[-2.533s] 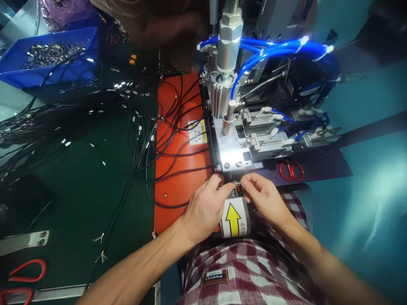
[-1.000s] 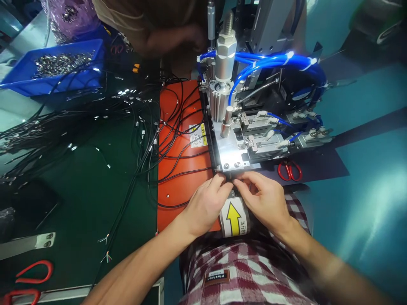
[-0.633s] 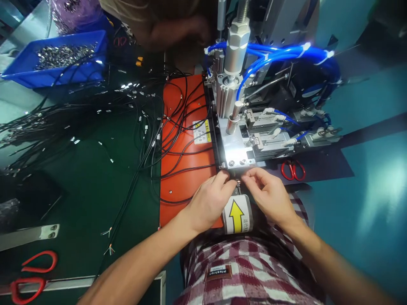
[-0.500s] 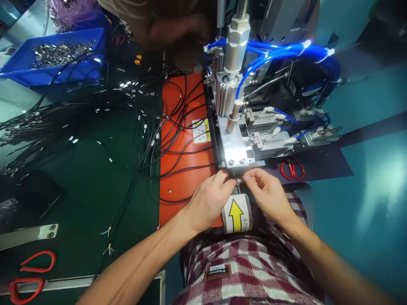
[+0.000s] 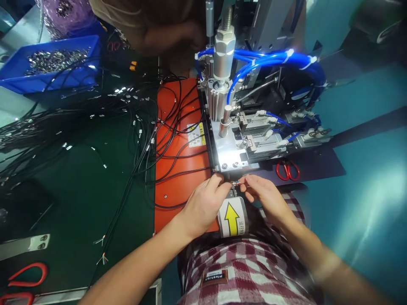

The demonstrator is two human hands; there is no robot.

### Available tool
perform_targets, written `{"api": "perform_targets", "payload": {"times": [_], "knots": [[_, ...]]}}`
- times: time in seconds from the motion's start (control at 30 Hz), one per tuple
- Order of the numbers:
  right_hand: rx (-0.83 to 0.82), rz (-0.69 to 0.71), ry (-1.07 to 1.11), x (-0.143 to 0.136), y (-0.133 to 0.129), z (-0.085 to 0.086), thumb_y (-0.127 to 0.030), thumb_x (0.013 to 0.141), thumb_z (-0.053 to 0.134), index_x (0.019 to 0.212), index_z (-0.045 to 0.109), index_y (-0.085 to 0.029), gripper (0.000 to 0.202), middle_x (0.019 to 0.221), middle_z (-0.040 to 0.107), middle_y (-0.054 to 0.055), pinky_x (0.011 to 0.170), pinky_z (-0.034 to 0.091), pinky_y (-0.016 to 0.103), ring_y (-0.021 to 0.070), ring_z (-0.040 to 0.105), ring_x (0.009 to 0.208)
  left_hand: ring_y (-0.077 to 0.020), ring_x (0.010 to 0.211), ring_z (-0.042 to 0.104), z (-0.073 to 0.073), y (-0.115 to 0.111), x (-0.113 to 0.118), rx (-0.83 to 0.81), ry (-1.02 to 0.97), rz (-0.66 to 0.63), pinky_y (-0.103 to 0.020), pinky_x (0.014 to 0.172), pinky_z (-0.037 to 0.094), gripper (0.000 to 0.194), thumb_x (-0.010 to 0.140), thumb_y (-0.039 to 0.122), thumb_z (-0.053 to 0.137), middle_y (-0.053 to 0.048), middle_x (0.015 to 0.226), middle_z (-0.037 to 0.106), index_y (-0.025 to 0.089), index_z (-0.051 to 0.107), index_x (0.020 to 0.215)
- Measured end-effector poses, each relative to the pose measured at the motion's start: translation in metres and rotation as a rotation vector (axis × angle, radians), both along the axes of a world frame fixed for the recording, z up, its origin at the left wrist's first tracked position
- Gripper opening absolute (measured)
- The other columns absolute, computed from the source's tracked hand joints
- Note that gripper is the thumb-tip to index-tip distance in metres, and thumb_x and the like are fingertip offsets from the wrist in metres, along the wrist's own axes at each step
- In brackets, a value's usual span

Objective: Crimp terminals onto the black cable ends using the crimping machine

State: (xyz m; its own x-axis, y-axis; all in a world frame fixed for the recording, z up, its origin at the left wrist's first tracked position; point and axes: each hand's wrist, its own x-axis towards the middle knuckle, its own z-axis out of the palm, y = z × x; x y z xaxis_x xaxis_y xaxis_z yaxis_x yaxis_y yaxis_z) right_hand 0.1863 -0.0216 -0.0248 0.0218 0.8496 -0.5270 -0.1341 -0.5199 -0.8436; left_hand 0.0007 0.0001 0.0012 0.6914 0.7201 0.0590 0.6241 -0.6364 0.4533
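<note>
both hands pinch the thin black cable's stripped coloured wire ends at the silver pneumatic press: left hand fingers clamped, right hand fingers clamped, above the dark green bench.

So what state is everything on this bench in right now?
left hand: pinching the cable end
right hand: pinching the thin wires
cable end: stripped, coloured wires bared, held at the machine's front edge
machine: work light on
blue bin: filled with small metal parts
black cables: loose, tangled over the orange plate
red scissors: shut, lying flat
</note>
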Motion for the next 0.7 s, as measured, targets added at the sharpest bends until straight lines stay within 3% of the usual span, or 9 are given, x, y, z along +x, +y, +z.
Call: {"api": "perform_targets", "payload": {"times": [0.23, 0.43, 0.57, 0.7], "knots": [[-0.032, 0.004, 0.062, -0.006, 0.004, 0.002, -0.047, 0.068, 0.075, 0.070, 0.063, -0.015, 0.034, 0.064, 0.058, -0.002, 0.050, 0.032, 0.024, 0.0074, 0.041, 0.049, -0.0216, 0.082, 0.060, -0.001, 0.001, 0.000, 0.009, -0.027, -0.005, -0.034, 0.068, 0.057, 0.023, 0.094, 0.012, 0.040, -0.012, 0.094, 0.057, 0.010, 0.062, 0.101], [-0.025, 0.082, 0.062, -0.005, 0.005, 0.002, -0.054, 0.071, 0.071, 0.066, 0.059, -0.017, 0.039, 0.050, 0.048, -0.006, 0.046, 0.028, 0.024, 0.0087, 0.038, 0.046, -0.0204, 0.085, 0.060, 0.001, 0.002, -0.001, -0.002, -0.045, -0.013, -0.033, 0.072, 0.056, 0.025, 0.096, 0.014, 0.037, -0.013, 0.096, 0.058, 0.011, 0.061, 0.103], [-0.045, 0.109, 0.064, -0.007, 0.004, 0.004, -0.058, 0.073, 0.067, 0.069, 0.056, -0.018, 0.042, 0.053, 0.047, -0.006, 0.040, 0.023, 0.023, 0.0073, 0.032, 0.041, -0.0193, 0.086, 0.058, 0.004, 0.001, -0.004, -0.030, -0.040, -0.023, -0.032, 0.074, 0.055, 0.027, 0.097, 0.013, 0.034, -0.012, 0.097, 0.059, 0.011, 0.060, 0.104], [-0.041, 0.093, 0.067, -0.007, 0.003, 0.004, -0.057, 0.072, 0.069, 0.069, 0.055, -0.019, 0.041, 0.054, 0.047, -0.006, 0.039, 0.023, 0.023, 0.0076, 0.033, 0.043, -0.0236, 0.086, 0.054, 0.013, -0.006, -0.002, 0.118, 0.119, -0.009, -0.037, 0.071, 0.051, 0.024, 0.096, 0.014, 0.038, -0.012, 0.095, 0.059, 0.013, 0.061, 0.103]]}}
